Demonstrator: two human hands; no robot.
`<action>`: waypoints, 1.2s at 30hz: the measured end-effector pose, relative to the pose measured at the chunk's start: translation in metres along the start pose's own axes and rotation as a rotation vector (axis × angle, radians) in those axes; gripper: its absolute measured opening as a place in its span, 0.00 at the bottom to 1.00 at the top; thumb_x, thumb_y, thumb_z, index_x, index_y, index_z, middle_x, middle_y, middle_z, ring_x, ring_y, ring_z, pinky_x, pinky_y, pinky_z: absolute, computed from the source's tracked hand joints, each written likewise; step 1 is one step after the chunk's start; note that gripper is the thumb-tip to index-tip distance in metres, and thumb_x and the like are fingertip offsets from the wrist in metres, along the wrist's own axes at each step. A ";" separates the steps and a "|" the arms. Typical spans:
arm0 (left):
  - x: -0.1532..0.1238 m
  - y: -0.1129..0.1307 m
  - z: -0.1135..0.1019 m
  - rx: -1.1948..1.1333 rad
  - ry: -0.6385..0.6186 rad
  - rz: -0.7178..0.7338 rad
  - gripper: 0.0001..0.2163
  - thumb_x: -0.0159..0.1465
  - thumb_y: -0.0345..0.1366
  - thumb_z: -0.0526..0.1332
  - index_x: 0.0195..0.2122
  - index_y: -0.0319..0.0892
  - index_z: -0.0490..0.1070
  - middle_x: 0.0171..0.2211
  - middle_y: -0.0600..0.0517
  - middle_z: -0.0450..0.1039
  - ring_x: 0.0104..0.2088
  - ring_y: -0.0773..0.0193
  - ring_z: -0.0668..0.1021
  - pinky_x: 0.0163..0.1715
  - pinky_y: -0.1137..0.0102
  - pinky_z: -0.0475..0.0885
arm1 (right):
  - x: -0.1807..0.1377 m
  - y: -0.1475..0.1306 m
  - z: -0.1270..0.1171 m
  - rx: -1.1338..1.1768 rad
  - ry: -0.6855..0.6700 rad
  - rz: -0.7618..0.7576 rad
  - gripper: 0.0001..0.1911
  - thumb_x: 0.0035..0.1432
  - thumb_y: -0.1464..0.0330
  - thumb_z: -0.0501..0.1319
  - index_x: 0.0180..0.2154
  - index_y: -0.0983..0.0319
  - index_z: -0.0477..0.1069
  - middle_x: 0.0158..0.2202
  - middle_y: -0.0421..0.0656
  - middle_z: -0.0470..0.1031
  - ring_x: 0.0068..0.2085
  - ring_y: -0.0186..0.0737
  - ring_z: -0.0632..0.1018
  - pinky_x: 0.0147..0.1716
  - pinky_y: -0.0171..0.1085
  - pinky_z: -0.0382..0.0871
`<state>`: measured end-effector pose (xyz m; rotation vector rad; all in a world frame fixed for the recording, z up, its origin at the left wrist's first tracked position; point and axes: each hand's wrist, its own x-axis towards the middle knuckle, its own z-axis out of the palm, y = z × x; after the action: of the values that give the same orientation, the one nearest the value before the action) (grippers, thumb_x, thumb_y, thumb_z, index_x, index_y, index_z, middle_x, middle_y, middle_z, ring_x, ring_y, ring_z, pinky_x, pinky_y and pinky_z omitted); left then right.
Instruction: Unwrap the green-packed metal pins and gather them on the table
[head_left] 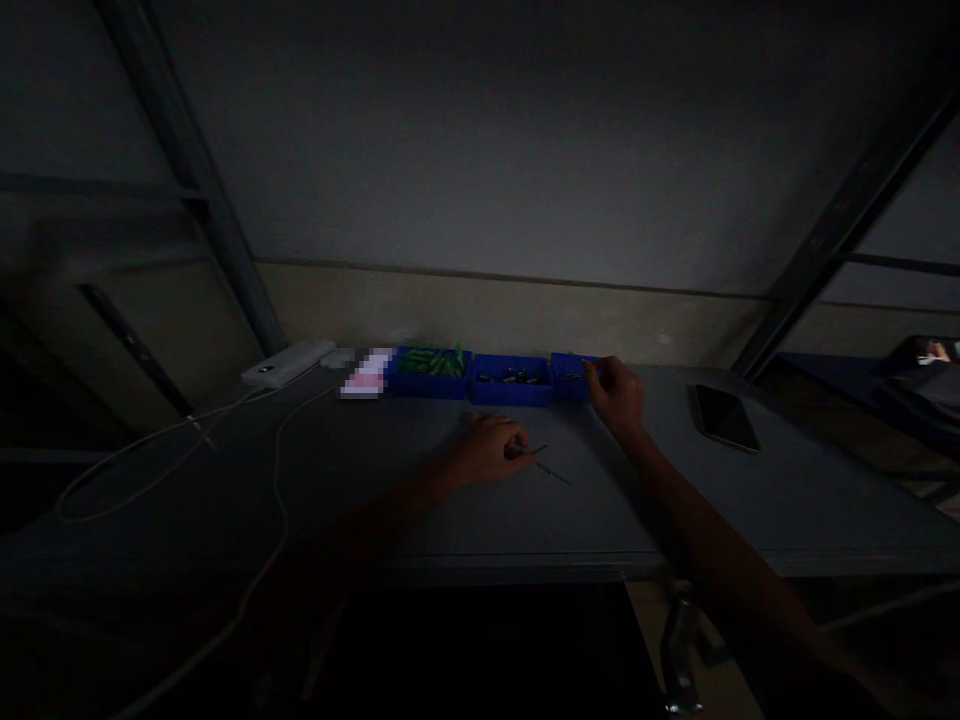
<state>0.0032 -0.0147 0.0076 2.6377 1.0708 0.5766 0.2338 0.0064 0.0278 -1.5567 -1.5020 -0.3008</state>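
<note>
My left hand [491, 450] is closed just above the table, in front of the middle blue bin [514, 393]. Thin, dark metal rods [553, 472] stick out to the right from between its thumb and fingers; the dim light hides their exact kind. At the right blue bin [568, 388], my right hand [619, 395] pinches at the rim, and what is between its fingertips is too small to make out. Small shiny metal parts [519, 376] lie in the middle bin. Green pieces [433, 360] fill the left blue bin [431, 386].
A dark phone [724, 417] lies on the grey table [450, 530] to the right. At the left are a white power bank [289, 363], a white cable [279, 480] trailing over the front edge, and a blurred pink-white item [367, 375]. A wall rises behind the bins.
</note>
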 end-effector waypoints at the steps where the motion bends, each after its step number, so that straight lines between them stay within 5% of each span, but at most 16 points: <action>1: -0.001 0.002 -0.001 0.022 -0.015 0.003 0.11 0.55 0.44 0.62 0.33 0.43 0.72 0.31 0.52 0.74 0.38 0.60 0.74 0.43 0.65 0.61 | 0.004 0.007 -0.001 -0.070 0.012 0.077 0.22 0.58 0.52 0.51 0.33 0.63 0.71 0.21 0.42 0.70 0.23 0.36 0.70 0.24 0.33 0.56; 6: -0.001 0.004 -0.002 0.065 -0.038 -0.028 0.06 0.59 0.38 0.58 0.33 0.43 0.72 0.32 0.53 0.75 0.40 0.60 0.73 0.44 0.63 0.59 | 0.004 0.009 -0.003 -0.180 -0.170 0.155 0.21 0.58 0.53 0.52 0.34 0.62 0.72 0.26 0.45 0.74 0.27 0.40 0.73 0.25 0.34 0.57; 15: 0.004 -0.013 -0.006 0.168 0.090 -0.141 0.09 0.63 0.34 0.52 0.36 0.41 0.71 0.37 0.49 0.75 0.42 0.59 0.73 0.44 0.62 0.60 | -0.036 -0.055 0.011 0.067 -0.699 -0.401 0.13 0.60 0.60 0.54 0.38 0.61 0.72 0.30 0.43 0.76 0.29 0.35 0.73 0.29 0.32 0.59; 20: 0.007 -0.022 -0.015 0.136 0.162 -0.203 0.11 0.64 0.36 0.50 0.36 0.42 0.71 0.36 0.49 0.76 0.40 0.60 0.74 0.42 0.65 0.62 | -0.036 -0.045 0.015 0.104 -0.669 -0.429 0.09 0.59 0.67 0.55 0.40 0.61 0.71 0.37 0.44 0.77 0.34 0.37 0.75 0.34 0.33 0.61; 30: 0.009 -0.022 -0.013 0.127 0.201 -0.192 0.12 0.65 0.36 0.49 0.31 0.41 0.70 0.30 0.50 0.74 0.35 0.63 0.74 0.37 0.69 0.64 | -0.034 -0.046 0.013 0.113 -0.663 -0.424 0.07 0.59 0.69 0.54 0.37 0.63 0.70 0.33 0.44 0.76 0.31 0.36 0.74 0.32 0.33 0.60; 36: 0.007 -0.025 -0.014 -0.059 0.232 -0.085 0.06 0.62 0.36 0.54 0.36 0.42 0.68 0.31 0.52 0.73 0.35 0.64 0.74 0.37 0.69 0.66 | -0.034 -0.046 0.013 0.085 -0.628 -0.404 0.10 0.62 0.68 0.50 0.38 0.63 0.69 0.33 0.46 0.76 0.32 0.37 0.74 0.32 0.33 0.61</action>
<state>-0.0134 0.0088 0.0131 2.5064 1.2028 0.8977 0.1805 -0.0139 0.0163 -1.3287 -2.2919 0.0399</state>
